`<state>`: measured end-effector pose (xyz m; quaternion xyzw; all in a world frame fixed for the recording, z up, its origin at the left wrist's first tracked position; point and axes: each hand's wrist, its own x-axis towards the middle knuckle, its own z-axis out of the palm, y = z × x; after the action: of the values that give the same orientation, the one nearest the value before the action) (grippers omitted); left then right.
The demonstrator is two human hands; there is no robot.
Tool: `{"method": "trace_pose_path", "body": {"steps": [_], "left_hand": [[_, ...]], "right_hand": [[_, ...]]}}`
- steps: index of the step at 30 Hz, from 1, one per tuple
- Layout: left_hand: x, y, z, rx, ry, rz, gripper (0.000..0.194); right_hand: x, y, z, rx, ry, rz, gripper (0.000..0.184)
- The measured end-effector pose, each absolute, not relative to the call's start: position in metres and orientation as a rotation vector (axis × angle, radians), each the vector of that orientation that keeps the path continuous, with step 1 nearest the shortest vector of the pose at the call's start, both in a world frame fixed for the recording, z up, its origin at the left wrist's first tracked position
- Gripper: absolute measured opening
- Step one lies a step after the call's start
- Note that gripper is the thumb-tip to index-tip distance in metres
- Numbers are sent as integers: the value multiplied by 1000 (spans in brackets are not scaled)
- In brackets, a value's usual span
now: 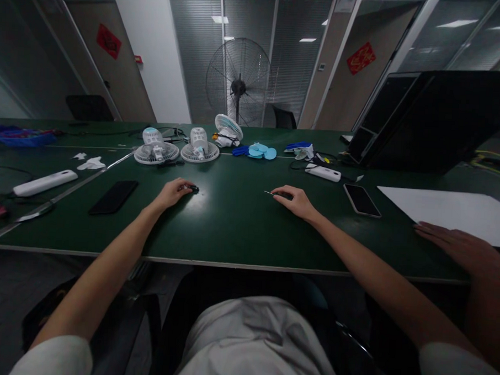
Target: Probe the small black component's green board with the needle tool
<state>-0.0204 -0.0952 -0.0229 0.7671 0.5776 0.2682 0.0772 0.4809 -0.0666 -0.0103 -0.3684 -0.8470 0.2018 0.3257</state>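
Note:
My left hand (173, 193) rests low over the green table (227, 225), its fingertips closed on a small black piece (195, 189) whose kind is too small to make out. Across a gap to the right, my right hand (294, 201) pinches a thin, pale metal pin (268, 192) that points left toward the black piece. The two hands and what they hold are apart. A black phone-like slab (113, 197) lies to the left of my left hand, and a smartphone (361, 200) lies to the right of my right hand.
Small white fans (200, 146) and light-blue fan blades (262, 151) lie farther back. White power strips (323, 172) sit on both sides. At right, another person's hand (458, 245) touches a white sheet (452, 210), near a large black monitor (439, 118).

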Motion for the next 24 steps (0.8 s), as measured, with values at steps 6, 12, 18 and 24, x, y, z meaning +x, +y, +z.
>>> {"method": "trace_pose_path", "body": {"steps": [6, 12, 18, 24], "left_hand": [[-41, -91, -30, 2186, 1959, 766, 35], [-45, -93, -29, 2094, 2159, 714, 33], [-50, -96, -26, 2018, 2253, 678, 34], [-59, -100, -23, 1963, 2242, 656, 33]], "right_hand": [[481, -69, -11, -967, -2217, 509, 31], [480, -73, -10, -968, -2219, 481, 30], [479, -74, -10, -968, -2225, 464, 31], [478, -73, -11, -976, -2231, 450, 29]]}}
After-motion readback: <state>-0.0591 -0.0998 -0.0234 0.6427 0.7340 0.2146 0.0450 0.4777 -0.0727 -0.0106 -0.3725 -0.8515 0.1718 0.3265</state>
